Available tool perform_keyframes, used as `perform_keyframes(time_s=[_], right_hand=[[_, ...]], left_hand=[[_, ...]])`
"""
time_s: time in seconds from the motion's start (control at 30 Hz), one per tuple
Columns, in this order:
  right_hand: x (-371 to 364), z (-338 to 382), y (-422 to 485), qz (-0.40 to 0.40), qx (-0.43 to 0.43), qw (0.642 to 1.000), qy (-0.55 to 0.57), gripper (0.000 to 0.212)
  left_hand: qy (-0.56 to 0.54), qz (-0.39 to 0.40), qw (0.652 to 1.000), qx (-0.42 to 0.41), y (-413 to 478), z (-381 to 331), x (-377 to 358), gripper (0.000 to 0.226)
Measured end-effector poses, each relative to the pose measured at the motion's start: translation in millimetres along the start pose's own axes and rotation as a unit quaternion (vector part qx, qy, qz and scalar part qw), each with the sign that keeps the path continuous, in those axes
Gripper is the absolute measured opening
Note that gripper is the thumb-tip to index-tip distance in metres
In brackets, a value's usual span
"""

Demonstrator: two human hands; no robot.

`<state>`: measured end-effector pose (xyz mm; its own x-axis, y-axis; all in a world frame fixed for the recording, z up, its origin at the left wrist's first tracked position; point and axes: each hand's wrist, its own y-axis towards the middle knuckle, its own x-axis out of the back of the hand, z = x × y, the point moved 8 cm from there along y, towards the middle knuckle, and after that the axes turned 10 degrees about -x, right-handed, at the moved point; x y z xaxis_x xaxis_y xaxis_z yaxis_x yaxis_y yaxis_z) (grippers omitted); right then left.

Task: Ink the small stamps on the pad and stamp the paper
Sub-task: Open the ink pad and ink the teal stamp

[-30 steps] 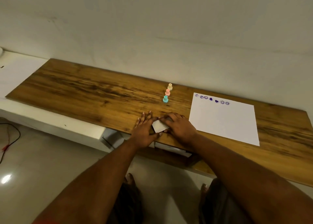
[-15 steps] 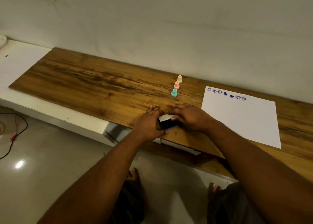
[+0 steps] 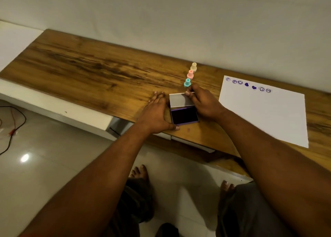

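An ink pad (image 3: 184, 115) with a dark purple surface lies open near the wooden desk's front edge. Its grey lid (image 3: 180, 100) is folded back flat. My right hand (image 3: 202, 102) pinches the lid's far edge with thumb and fingers. My left hand (image 3: 156, 114) lies flat beside the pad's left side, thumb against its front corner. Three small stamps stand in a row behind the pad: teal (image 3: 187, 83), pink (image 3: 190, 74) and cream (image 3: 193, 67). White paper (image 3: 265, 115) lies to the right with a row of several purple prints along its top edge.
The wooden desk (image 3: 89, 72) runs along a white wall. A white shelf (image 3: 53, 109) sits lower at the left. Cables (image 3: 12, 129) lie on the tiled floor at the far left. My bare feet and knees show below the desk edge.
The closed white pad has been opened: my right hand swung the lid up and back flat while my left hand steadied the base. The camera tilted down and moved closer.
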<state>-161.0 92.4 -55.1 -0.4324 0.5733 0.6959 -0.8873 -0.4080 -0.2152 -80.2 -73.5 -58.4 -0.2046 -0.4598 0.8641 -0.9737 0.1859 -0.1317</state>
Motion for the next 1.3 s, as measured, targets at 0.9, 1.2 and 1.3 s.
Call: perform_keyframes(time_s=[0.9, 1.2, 1.3], right_hand=[[8, -6, 2, -0.085, -0.017, 0.996, 0.007, 0.042], [54, 8, 12, -0.242, -0.019, 0.966, -0.093, 0.047], [44, 14, 26, -0.203, -0.022, 0.969, -0.138, 0.054]], left_hand=[[0.054, 0.021, 0.998, 0.018, -10, -8, 7, 0.115], [0.011, -0.01, 1.0, -0.007, -9, -6, 14, 0.124], [-0.002, -0.047, 0.999, -0.021, -9, -6, 21, 0.122]])
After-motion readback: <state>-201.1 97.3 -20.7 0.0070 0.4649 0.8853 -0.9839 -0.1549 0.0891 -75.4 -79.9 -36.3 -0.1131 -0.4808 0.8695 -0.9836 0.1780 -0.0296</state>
